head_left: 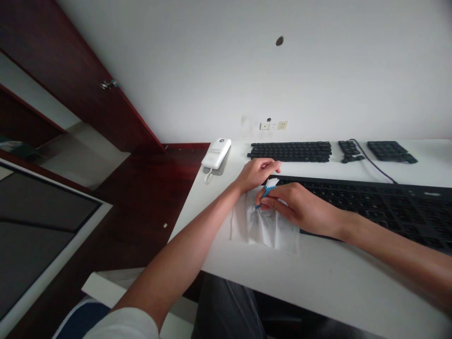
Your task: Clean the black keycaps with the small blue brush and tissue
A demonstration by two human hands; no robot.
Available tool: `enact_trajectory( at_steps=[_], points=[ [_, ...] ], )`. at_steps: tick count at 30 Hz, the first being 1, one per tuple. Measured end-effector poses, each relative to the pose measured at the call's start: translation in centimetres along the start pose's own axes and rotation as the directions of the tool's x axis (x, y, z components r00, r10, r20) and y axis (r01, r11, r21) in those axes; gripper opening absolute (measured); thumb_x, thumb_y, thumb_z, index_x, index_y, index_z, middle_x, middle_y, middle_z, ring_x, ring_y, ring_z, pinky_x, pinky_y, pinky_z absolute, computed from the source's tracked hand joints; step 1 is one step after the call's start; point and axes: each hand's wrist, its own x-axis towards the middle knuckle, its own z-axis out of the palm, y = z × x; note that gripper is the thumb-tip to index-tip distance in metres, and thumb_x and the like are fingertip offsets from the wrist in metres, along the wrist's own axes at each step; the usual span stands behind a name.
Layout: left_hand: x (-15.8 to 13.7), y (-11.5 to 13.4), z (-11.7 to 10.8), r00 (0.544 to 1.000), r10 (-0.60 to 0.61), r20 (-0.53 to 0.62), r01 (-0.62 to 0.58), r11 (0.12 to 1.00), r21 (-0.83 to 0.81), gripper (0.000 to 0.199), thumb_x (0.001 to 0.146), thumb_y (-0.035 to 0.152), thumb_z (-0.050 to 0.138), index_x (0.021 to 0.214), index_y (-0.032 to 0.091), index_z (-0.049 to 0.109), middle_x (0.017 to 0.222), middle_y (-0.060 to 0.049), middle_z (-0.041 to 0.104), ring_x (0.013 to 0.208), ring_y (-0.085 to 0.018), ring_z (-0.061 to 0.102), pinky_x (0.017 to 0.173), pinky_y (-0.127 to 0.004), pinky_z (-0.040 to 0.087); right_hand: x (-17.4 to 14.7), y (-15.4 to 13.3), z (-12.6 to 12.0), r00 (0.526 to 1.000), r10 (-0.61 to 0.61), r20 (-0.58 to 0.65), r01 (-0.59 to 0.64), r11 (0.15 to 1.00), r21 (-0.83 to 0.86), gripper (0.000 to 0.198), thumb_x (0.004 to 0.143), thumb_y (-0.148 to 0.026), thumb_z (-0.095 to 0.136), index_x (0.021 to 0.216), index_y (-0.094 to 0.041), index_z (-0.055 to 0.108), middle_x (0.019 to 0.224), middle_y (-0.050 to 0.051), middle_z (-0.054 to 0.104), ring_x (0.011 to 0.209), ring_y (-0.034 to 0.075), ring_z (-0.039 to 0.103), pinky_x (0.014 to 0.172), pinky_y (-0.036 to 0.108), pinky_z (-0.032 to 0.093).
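Head view, worktop (318, 282) white. Right hand (300, 207) pinched shut on small blue-handled brush with white bristles (268, 187), bristles pointing to 12 o'clock at left end of long black keyboard (370, 202). Left hand (256, 172) curled at 11 o'clock of brush, grip unclear. Crumpled white tissue sheet (264, 230) beneath, at 6 o'clock. Brush likely light, stiff-handled, soft-tipped; best held mid-handle. White handset (216, 154) at 10 o'clock.

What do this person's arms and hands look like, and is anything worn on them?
Both forearms are bare down to the wrist. The left hand and right hand wear no gloves, and no rings, watch or bracelets show. A short white sleeve covers the left upper arm at the bottom edge of the picture. The right arm's sleeve lies out of view.
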Motion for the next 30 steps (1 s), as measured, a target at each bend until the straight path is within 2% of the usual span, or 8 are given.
enact_trajectory(
  at_steps=[4,11,17,22,27,30],
  points=[
    [0.03,-0.17,0.06,1.0,0.007,0.005,-0.007,1.0,0.007,0.053,0.103,0.064,0.047,0.09,0.017,0.069,0.081,-0.002,0.058,0.069,-0.015,0.044,0.064,-0.029,0.031,-0.14,-0.42,0.2,0.997,0.029,0.073,-0.028,1.0,-0.014,0.031,0.109,-0.031,0.04,0.105,-0.017,0.068,0.095,0.007,0.074,0.083,0.02,0.07,0.076,0.032,0.052],
    [0.06,-0.25,-0.01,1.0,0.023,-0.002,-0.023,1.0,0.016,0.053,0.103,0.064,0.048,0.088,0.018,0.068,0.076,0.0,0.055,0.069,-0.015,0.044,0.065,-0.03,0.031,-0.36,-0.55,0.38,0.996,0.023,0.088,-0.017,0.997,-0.073,0.027,0.108,-0.03,0.042,0.109,-0.018,0.067,0.093,0.008,0.073,0.083,0.022,0.07,0.076,0.034,0.051],
    [0.14,-0.36,0.03,1.0,0.007,-0.004,-0.007,0.997,0.074,0.054,0.103,0.064,0.045,0.089,0.018,0.069,0.078,-0.001,0.057,0.071,-0.016,0.047,0.066,-0.029,0.032,-0.18,-0.49,0.9,0.992,0.061,0.108,-0.047,0.991,-0.123,0.035,0.109,-0.035,0.039,0.096,-0.018,0.067,0.089,0.01,0.072,0.082,0.025,0.071,0.075,0.037,0.051],
    [0.24,-0.47,0.05,1.0,0.014,-0.009,-0.013,0.995,0.097,0.057,0.104,0.065,0.041,0.09,0.017,0.069,0.082,-0.002,0.059,0.072,-0.016,0.048,0.068,-0.029,0.035,-0.14,-0.93,0.58,0.986,0.073,0.152,-0.056,0.992,-0.115,0.034,0.109,-0.033,0.039,0.1,-0.017,0.068,0.089,0.009,0.072,0.082,0.025,0.07,0.074,0.037,0.051],
    [0.29,-0.67,0.06,1.0,0.024,-0.005,-0.023,0.996,0.081,0.056,0.103,0.065,0.044,0.089,0.017,0.069,0.082,-0.002,0.06,0.072,-0.016,0.048,0.068,-0.03,0.035,-0.16,-0.9,0.71,0.992,0.076,0.105,-0.065,0.992,-0.11,0.034,0.109,-0.032,0.039,0.099,-0.017,0.068,0.09,0.01,0.072,0.082,0.025,0.07,0.075,0.037,0.051],
    [0.17,-0.44,0.0,0.999,0.032,-0.007,-0.032,0.997,0.068,0.054,0.104,0.063,0.045,0.089,0.018,0.069,0.08,-0.002,0.059,0.071,-0.016,0.048,0.068,-0.03,0.034,-0.07,-0.75,0.54,0.988,0.055,0.145,-0.044,0.996,-0.082,0.033,0.109,-0.032,0.04,0.102,-0.017,0.068,0.09,0.009,0.072,0.082,0.023,0.07,0.075,0.035,0.051]
  ],
)
